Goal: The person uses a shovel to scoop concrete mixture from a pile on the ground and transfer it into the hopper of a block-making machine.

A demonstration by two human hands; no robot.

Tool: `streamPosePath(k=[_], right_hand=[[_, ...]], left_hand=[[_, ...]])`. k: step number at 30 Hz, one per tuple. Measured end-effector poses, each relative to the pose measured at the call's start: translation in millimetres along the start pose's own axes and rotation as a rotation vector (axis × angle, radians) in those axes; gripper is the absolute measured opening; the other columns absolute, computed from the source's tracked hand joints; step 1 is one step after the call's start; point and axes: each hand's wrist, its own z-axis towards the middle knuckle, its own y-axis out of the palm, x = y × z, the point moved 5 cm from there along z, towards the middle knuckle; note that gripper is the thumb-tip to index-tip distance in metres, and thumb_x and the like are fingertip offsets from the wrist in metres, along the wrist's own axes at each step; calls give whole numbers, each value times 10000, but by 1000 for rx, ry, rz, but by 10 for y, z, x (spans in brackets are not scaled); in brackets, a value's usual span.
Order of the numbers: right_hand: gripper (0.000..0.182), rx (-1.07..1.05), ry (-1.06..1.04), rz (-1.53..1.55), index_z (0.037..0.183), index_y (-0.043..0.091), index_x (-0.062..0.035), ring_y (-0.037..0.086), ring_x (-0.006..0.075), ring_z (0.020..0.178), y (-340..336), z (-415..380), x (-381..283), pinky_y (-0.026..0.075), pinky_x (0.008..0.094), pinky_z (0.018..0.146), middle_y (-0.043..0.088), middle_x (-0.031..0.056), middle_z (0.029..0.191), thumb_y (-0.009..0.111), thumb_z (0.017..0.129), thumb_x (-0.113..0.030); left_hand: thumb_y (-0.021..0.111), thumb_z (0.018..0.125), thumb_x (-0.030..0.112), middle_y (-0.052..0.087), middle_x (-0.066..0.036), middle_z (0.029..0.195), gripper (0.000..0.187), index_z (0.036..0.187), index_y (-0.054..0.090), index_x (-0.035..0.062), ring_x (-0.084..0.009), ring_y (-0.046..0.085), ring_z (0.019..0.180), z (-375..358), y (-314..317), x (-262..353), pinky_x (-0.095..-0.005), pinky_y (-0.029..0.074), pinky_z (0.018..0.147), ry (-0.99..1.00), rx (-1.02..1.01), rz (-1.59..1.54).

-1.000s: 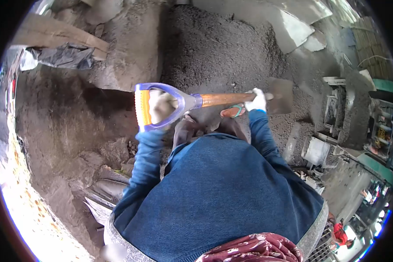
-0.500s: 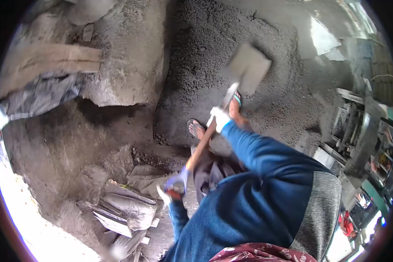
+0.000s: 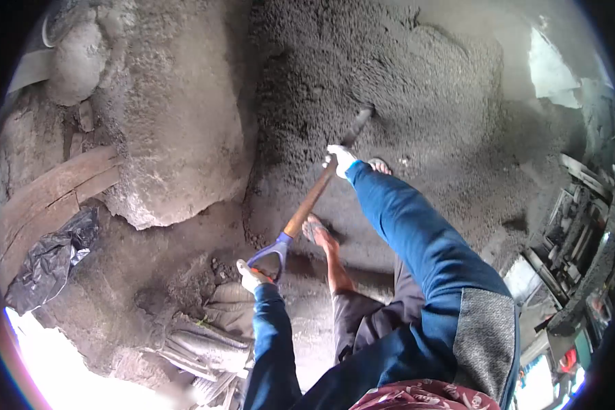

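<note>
I hold a shovel [image 3: 311,201] slanting across the view, with a wooden shaft and a purple D-shaped grip. My left hand [image 3: 254,277], in a white glove, is closed on the crossbar of that grip at the lower end. Farther up, my right hand [image 3: 342,159], also gloved in white, wraps round the shaft close to its metal socket. The blade is hidden in the dark, wet-looking grey mix [image 3: 321,75], where only the metal neck shows. My sandalled feet stand at the edge of the mix, on either side of the shaft.
A large concrete block [image 3: 178,116] rises on the left. Beside it are a curved wooden plank [image 3: 61,181] and a crumpled black plastic sheet [image 3: 55,256]. Stacked bags [image 3: 205,345] lie at the lower left. Boards and scrap [image 3: 567,232] crowd the right edge.
The blade, raised and visible over the mix before, is now sunk into it. Both hands have kept their grips while moving upward in view, and the camera view has shifted.
</note>
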Motion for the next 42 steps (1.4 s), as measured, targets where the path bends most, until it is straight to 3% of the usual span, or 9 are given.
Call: streamPosePath(k=[14,18,24,26,29,33,36,39,42], right_hand=[[197,195,-366,180,1002,566,-65,589,236,676,-317,-2887,-167,526,424,586,572,67,829,693,852,-81],[184,383,-669,247,936,593,-48,603,266,624,-767,-4046,-924,531,430,517,598,90,813,725,809,-68],[129,87,-1114,346,879,598,-69,603,265,638,-1181,-6215,-2446,533,445,630,592,80,729,682,888,-166],[158,33,-1326,263,841,577,-83,596,271,640,-1187,-7025,-2932,519,441,654,576,83,686,638,918,-207],[220,-81,-1468,264,865,563,-73,593,243,645,-1373,-7895,-3378,530,431,677,575,57,685,636,916,-274],[228,-162,-1383,169,918,578,-88,602,224,720,-747,-8340,-2921,534,427,711,602,30,797,670,909,-296],[173,-274,-1323,54,926,583,-108,601,227,736,-227,-7822,-2543,528,430,730,596,21,790,658,927,-263],[133,-275,-1080,58,901,584,-114,596,242,733,53,-6372,-2241,522,449,727,570,22,771,680,916,-205],[136,-141,-855,-27,898,621,-80,623,279,646,307,-4631,-1204,536,452,625,627,93,793,707,881,-184]], left_hand=[[553,876,703,410,6,499,627,589,409,164,-192,389,387,-116,-905,-402,-360,344,384,-85,-281,-38],[452,888,749,409,-29,444,667,550,408,176,-235,392,336,-936,-319,-160,-398,366,355,-399,-649,126],[486,964,557,563,-49,657,474,804,557,117,-200,488,417,-3005,786,581,-337,405,362,-141,-1167,39],[486,917,613,547,-47,621,538,720,542,115,-189,485,464,-3890,860,1001,-362,423,441,285,-1426,70],[688,793,355,547,-38,690,271,861,612,104,-223,541,523,-5355,206,1757,-332,474,506,1464,-1743,-417],[800,667,308,598,-92,748,366,878,608,79,-324,613,717,-5504,-854,2189,-444,530,737,2054,-1852,-677],[733,794,345,643,-89,771,381,937,617,11,-263,634,730,-4286,-552,1744,-371,522,740,1572,-1828,-528],[494,1000,414,592,-81,665,428,777,551,53,-207,579,557,-2565,-46,936,-345,476,534,204,-1531,-319],[548,998,291,649,-81,814,288,919,626,26,-202,624,673,-782,-151,116,-349,524,622,-53,-1026,-346]])
